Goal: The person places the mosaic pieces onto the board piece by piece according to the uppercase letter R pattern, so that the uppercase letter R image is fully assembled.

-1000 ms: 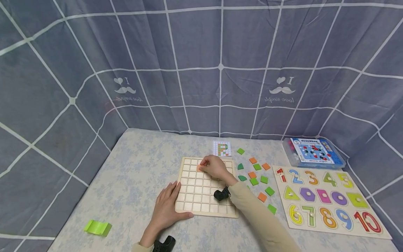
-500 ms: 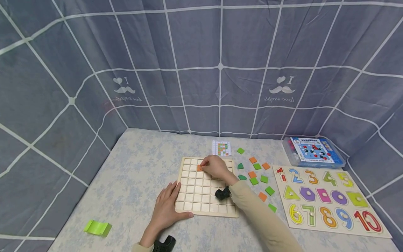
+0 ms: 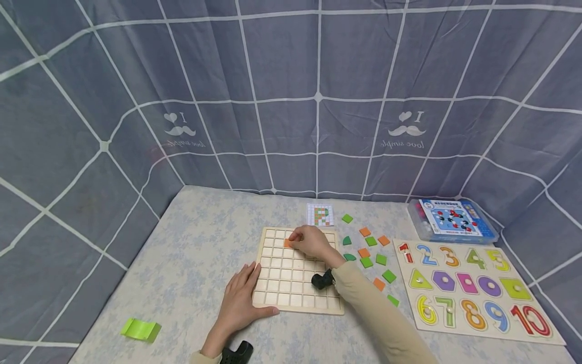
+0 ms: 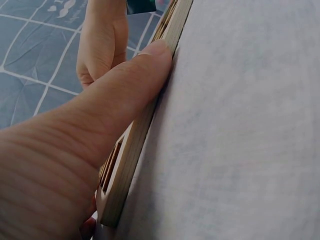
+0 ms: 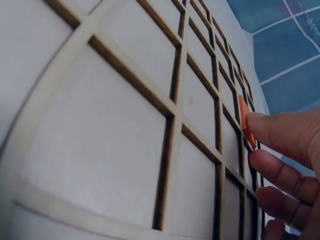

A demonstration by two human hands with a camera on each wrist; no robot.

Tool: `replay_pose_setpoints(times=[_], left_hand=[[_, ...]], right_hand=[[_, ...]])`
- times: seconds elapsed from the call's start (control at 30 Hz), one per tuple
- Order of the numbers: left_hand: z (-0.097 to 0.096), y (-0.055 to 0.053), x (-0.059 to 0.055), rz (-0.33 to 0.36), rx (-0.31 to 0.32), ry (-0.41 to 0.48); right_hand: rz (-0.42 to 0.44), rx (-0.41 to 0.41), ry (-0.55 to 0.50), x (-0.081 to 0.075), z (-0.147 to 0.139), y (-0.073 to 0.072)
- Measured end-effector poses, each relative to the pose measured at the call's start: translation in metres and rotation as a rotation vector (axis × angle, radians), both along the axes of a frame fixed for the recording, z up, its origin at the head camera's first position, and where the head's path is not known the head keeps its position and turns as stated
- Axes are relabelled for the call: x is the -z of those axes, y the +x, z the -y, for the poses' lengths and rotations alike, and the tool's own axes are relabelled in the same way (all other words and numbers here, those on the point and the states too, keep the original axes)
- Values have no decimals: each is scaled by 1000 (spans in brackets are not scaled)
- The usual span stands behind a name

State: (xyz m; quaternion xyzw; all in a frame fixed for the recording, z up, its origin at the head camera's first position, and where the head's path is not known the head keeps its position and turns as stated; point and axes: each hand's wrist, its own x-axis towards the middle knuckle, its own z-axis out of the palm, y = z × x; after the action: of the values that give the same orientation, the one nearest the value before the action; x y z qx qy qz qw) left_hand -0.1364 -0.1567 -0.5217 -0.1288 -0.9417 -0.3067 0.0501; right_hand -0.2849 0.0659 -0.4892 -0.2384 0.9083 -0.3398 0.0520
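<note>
A square wooden grid board [image 3: 285, 283] lies on the cloth-covered table in the head view. My left hand [image 3: 241, 301] rests at its near left corner, fingers extended along the left side. In the left wrist view the thumb [image 4: 117, 82] presses on the board's front edge. My right hand [image 3: 313, 241] reaches over the board's far part and pinches an orange square tile [image 3: 287, 243] at a cell in the upper rows. The right wrist view shows the tile [image 5: 244, 116] tilted at the grid bars, thumb against it, other fingers curled below.
Loose green tiles [image 3: 389, 276] and orange tiles [image 3: 379, 284] lie right of the board, with two dark green quarter-round pieces [image 3: 347, 240]. A pattern card [image 3: 320, 215] sits behind it. Farther right are a number puzzle [image 3: 482, 298] and a plastic case [image 3: 454, 222]; a green holder [image 3: 141, 329] stands left.
My right hand keeps the orange tile at the same cell, with only a very slight shift of the wrist to the right. The left hand has stayed in place.
</note>
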Motion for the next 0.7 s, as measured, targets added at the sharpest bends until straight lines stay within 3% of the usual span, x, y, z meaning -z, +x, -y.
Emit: replay_pose_setpoints(times=[0.27,0.7], left_hand=[[-1,0,2,9,3,9],[0,0,0,-4,6,20]], right_hand=[[-24,25,-47,2,-7,0],[-177,269,-149,-11,-45,-16]])
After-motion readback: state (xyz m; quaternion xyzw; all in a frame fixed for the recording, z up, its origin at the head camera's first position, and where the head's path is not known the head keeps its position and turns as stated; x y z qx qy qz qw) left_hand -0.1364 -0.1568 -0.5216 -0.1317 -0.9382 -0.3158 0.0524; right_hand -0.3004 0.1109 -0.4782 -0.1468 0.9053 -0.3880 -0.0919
